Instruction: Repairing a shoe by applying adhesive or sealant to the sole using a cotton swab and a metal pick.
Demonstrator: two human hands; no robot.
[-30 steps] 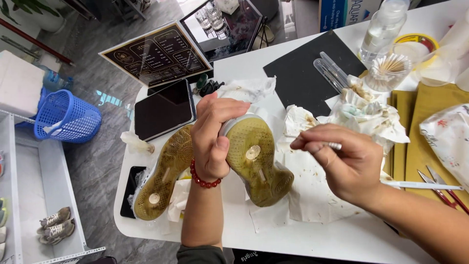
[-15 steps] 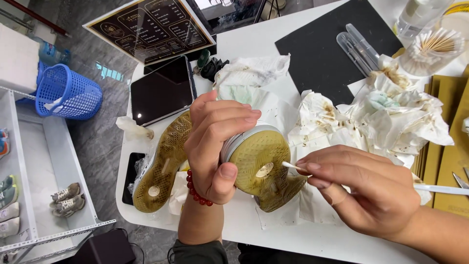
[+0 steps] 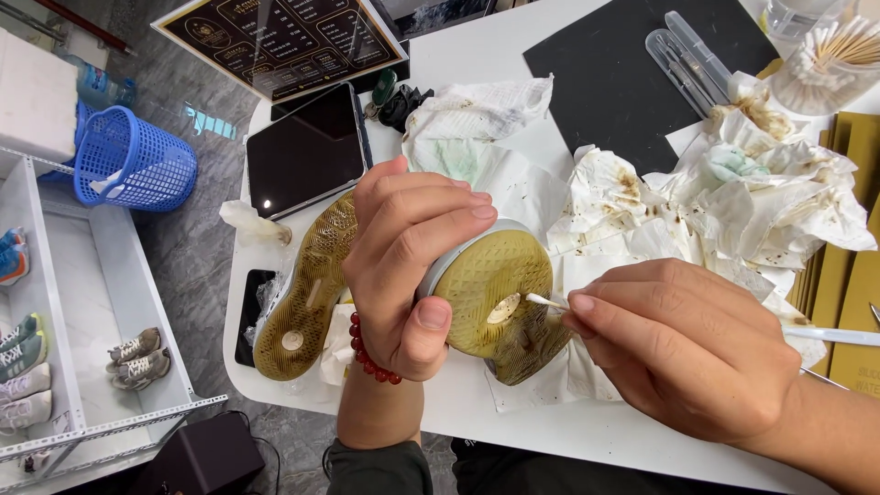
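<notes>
My left hand (image 3: 403,266) grips a shoe (image 3: 500,298) turned sole up, its yellowed tread facing me. A red bead bracelet (image 3: 367,353) circles that wrist. My right hand (image 3: 683,353) pinches a cotton swab (image 3: 543,301) whose white tip touches the sole near an oval mark. A second shoe (image 3: 307,289) with the same yellowed sole lies sole up on the white table (image 3: 513,426), just left of my left hand.
Stained crumpled tissues (image 3: 733,197) lie behind the shoes. A black mat (image 3: 614,73), a clear jar of swabs (image 3: 830,64), a dark tablet (image 3: 307,151) and a framed board (image 3: 280,41) sit further back. A blue basket (image 3: 133,160) and a shoe shelf (image 3: 55,367) stand on the floor at left.
The view has closed in on the shoe. My right hand has brought the swab tip down onto the sole, and my left hand has tilted the shoe toward it.
</notes>
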